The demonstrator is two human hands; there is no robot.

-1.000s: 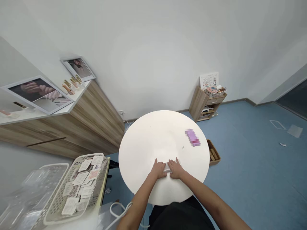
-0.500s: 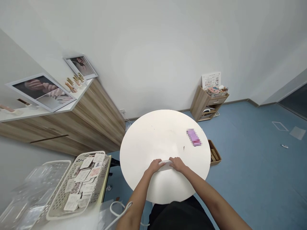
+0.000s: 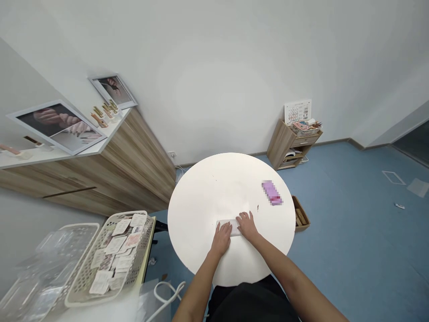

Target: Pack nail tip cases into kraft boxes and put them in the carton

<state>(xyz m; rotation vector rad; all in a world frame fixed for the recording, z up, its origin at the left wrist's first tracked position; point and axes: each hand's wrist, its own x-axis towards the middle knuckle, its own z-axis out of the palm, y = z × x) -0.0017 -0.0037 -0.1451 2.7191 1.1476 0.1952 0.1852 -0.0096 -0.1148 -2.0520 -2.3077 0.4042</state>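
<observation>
A small flat white packet lies on the round white table, near its front edge. My left hand rests flat on the packet's near left part, fingers stretched out. My right hand lies flat on its right end, fingers spread. A pink blurred item sits apart on the table's right side. A tiny dark speck lies between it and my right hand.
A white mesh basket with several paper sachets stands at the lower left, beside clear plastic trays. A wooden counter runs along the left. A small wooden cabinet and a floor box stand beyond the table.
Half a second ago both hands gripped the packet's ends, lifted slightly. Now the packet lies flat and both hands are spread on top of it.
</observation>
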